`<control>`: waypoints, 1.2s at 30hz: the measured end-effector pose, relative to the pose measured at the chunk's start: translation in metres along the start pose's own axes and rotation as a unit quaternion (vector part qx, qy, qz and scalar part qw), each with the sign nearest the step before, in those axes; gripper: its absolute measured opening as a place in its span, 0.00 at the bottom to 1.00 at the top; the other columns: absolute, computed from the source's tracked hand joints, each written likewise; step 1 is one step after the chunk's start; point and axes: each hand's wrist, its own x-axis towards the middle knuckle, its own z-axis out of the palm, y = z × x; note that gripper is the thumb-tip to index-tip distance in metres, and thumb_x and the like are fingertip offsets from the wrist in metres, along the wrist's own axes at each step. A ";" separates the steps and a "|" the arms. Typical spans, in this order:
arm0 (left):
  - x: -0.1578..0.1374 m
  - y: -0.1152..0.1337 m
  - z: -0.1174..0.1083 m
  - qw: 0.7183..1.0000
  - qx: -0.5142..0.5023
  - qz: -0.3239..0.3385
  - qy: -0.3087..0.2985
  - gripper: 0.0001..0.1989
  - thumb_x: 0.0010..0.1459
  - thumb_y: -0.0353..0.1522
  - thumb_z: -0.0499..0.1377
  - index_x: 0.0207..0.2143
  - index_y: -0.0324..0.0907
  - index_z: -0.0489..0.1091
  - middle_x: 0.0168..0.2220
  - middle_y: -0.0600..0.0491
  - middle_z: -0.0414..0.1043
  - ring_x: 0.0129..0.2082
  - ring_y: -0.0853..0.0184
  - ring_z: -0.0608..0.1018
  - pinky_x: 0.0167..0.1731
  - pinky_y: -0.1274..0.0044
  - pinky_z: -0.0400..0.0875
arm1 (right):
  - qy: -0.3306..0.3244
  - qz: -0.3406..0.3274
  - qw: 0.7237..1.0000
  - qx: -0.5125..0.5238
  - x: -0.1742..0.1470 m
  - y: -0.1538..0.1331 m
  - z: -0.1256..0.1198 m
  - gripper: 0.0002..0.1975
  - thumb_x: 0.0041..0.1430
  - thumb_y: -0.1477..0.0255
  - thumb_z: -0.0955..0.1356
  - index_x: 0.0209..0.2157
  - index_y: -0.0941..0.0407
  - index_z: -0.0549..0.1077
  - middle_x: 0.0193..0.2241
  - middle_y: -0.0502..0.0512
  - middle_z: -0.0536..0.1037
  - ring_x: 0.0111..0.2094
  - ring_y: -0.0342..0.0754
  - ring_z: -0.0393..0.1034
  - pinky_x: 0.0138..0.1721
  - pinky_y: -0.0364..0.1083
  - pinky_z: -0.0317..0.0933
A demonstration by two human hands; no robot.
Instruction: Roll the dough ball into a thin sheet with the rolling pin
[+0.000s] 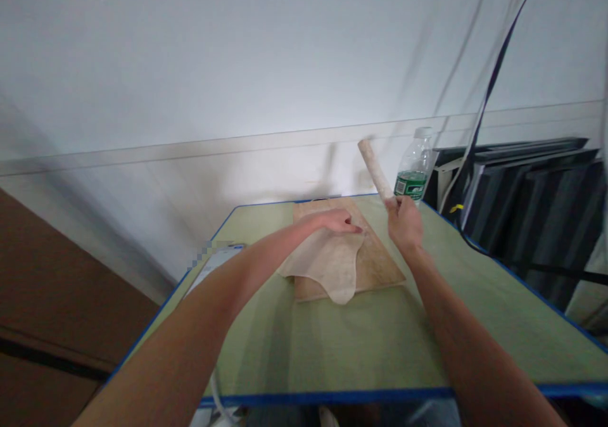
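A thin, pale sheet of dough (pixel 335 259) is spread over a wooden board (pixel 380 262), with its near edge and left side hanging past the board. My left hand (pixel 339 220) is at the dough's far right edge, fingers bent and closed on it; the fingertips are partly hidden. To the right of the board, my right hand (pixel 405 224) grips one end of a floury wooden rolling pin (pixel 375 168). The pin is raised and tilted, its free end pointing up and to the left, clear of the dough.
A clear plastic bottle (pixel 415 170) with a green label stands behind my right hand. The green tabletop (pixel 380 344) has a blue edge. Dark folders (pixel 532 205) and a hanging black cable (pixel 494 85) are at right. A flat white item (pixel 218 262) lies at left.
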 end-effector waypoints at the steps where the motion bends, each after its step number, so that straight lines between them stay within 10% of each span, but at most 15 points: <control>1: 0.000 -0.001 -0.002 1.000 -0.010 0.012 -0.006 0.19 0.53 0.39 0.59 0.16 0.42 0.58 0.17 0.59 0.57 0.20 0.73 0.60 0.22 0.78 0.50 | 0.000 0.002 1.000 0.000 0.000 0.000 0.000 0.16 0.66 0.67 0.56 0.46 0.60 0.67 0.46 0.65 0.74 0.46 0.56 0.68 0.39 0.49 0.58; 13: -0.050 0.010 -0.052 0.990 -0.095 0.101 -0.003 0.15 0.48 0.31 0.59 0.14 0.40 0.58 0.17 0.59 0.52 0.21 0.74 0.57 0.23 0.78 0.48 | 0.013 0.003 1.000 0.021 0.000 0.002 0.000 0.17 0.65 0.67 0.56 0.47 0.60 0.68 0.47 0.67 0.74 0.47 0.57 0.67 0.40 0.49 0.58; 26: -0.145 0.090 -0.135 0.922 -0.079 0.037 0.377 0.09 0.53 0.34 0.59 0.28 0.36 0.69 0.23 0.58 0.64 0.30 0.73 0.73 0.26 0.84 0.57 | 0.037 0.012 0.999 0.038 -0.002 0.006 0.000 0.17 0.63 0.70 0.57 0.47 0.63 0.69 0.44 0.68 0.74 0.46 0.58 0.68 0.40 0.51 0.59; 36: -0.153 0.101 -0.116 0.935 -0.138 -0.029 0.327 0.09 0.54 0.37 0.59 0.33 0.40 0.72 0.25 0.58 0.72 0.30 0.68 0.78 0.23 0.83 0.69 | 0.035 0.027 0.998 0.042 0.003 0.014 0.003 0.17 0.63 0.67 0.59 0.46 0.62 0.71 0.43 0.67 0.75 0.42 0.56 0.69 0.37 0.50 0.59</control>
